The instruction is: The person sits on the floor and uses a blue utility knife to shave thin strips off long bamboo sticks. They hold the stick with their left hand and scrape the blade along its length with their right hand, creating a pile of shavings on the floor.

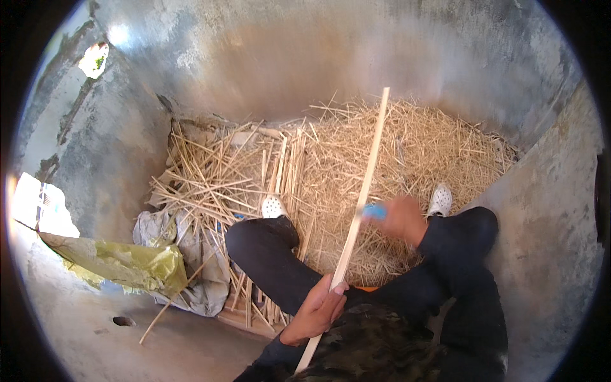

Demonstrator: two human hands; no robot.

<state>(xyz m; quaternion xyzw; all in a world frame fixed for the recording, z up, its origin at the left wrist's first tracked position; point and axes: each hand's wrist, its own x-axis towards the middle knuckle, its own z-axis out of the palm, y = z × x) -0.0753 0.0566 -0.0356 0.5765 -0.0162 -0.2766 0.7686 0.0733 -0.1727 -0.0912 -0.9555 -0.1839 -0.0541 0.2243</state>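
My left hand [316, 310] is curled shut around the near end of a long pale wooden stick [363, 197]; the stick runs from beside my lap, near and low, up and away to the far side, its tip reaching over the straw close to the grey wall [318, 57]; it leans a little to the right as it goes. My right hand [402, 218] is further off and to the right of the stick, blurred, its fingers closed on a small blue-handled tool [374, 211]; the blue end sits right against the stick about midway along it, though I cannot tell whether a blade touches the wood. I sit with my legs in dark trousers [273, 254] bent to either side; my two white shoes, left shoe [273, 206] and right shoe [440, 199], rest on the straw beyond my knees. A wide heap of fine straw shavings [414, 146] fills the far and right part of the floor; to the left of it lies a loose pile of thicker split sticks [210, 178], crossing one another. Near left, a crumpled yellow-green plastic sheet [121, 264] lies on the concrete floor [95, 337], with a grey sack [197, 267] just beside it, between the sheet and my left knee; one thin stick [167, 305] lies slanting across the edge of the sack onto the floor.
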